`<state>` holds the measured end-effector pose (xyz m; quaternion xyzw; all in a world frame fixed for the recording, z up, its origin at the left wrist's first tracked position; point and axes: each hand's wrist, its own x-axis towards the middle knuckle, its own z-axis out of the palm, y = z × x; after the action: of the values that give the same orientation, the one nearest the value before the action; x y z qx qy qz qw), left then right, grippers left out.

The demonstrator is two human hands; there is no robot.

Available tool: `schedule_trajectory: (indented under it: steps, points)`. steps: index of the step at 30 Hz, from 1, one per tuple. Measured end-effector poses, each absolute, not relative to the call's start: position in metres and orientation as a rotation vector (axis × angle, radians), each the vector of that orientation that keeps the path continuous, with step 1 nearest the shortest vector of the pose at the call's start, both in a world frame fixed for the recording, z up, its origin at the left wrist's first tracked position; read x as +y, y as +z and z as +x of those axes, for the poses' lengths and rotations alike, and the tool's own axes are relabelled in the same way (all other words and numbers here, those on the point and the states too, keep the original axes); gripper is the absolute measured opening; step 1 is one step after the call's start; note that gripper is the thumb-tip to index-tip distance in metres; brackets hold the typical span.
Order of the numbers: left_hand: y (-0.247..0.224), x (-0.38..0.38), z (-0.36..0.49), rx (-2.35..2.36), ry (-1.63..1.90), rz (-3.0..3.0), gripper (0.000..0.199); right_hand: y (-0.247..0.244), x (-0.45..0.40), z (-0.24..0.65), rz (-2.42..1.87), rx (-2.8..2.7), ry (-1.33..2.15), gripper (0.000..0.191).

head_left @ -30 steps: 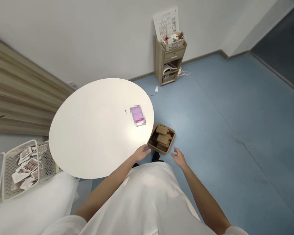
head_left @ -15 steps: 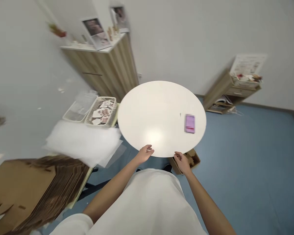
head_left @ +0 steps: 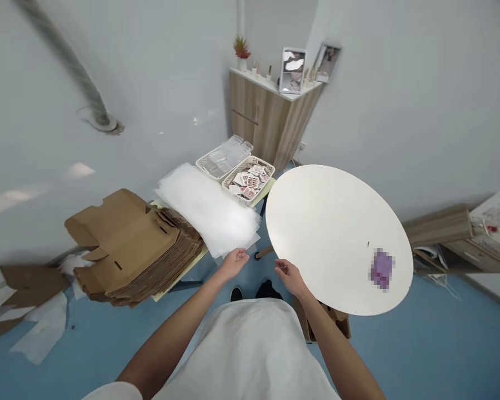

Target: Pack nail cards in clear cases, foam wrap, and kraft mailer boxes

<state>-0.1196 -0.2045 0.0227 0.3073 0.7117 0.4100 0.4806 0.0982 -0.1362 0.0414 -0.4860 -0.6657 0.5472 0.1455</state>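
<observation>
One hand (head_left: 234,263) — the left — hovers near white sheets (head_left: 210,208).

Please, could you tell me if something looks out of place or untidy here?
Crumpled white sheeting and brown cardboard lie jumbled at far left, looking discarded. The stack of thin white sheets has uneven edges. A small dark speck stands out on the round white table.

Pale grey walls (head_left: 420,100) rise above a blue floor (head_left: 441,350) in a room where a wood-grain cabinet (head_left: 254,105) with a white top stands beyond a round white worktop (head_left: 320,222). A lower wooden unit (head_left: 441,226) sits at right; at left, patches of light (head_left: 79,170) fall below a slanting pipe (head_left: 77,69).
</observation>
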Motion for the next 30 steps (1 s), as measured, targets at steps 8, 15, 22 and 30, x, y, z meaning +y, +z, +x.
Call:
schedule_trajectory:
  steps: [8,15,22,30]
  points:
    - [0.011,-0.184,-0.154,1.749,1.047,0.648,0.042,0.038,-0.067,0.049,-1.351,-2.037,1.682,0.038]
    - [0.032,-0.119,-0.209,1.912,0.983,0.679,0.037,0.025,0.035,-0.028,-1.249,-2.075,1.566,0.035]
    - [0.038,-0.012,-0.238,2.076,0.786,0.800,0.037,0.024,0.136,-0.104,-1.104,-2.574,0.887,0.032]
    - [0.017,0.053,-0.240,2.255,0.452,0.878,0.042,0.002,0.172,-0.143,-1.114,-2.872,0.551,0.039]
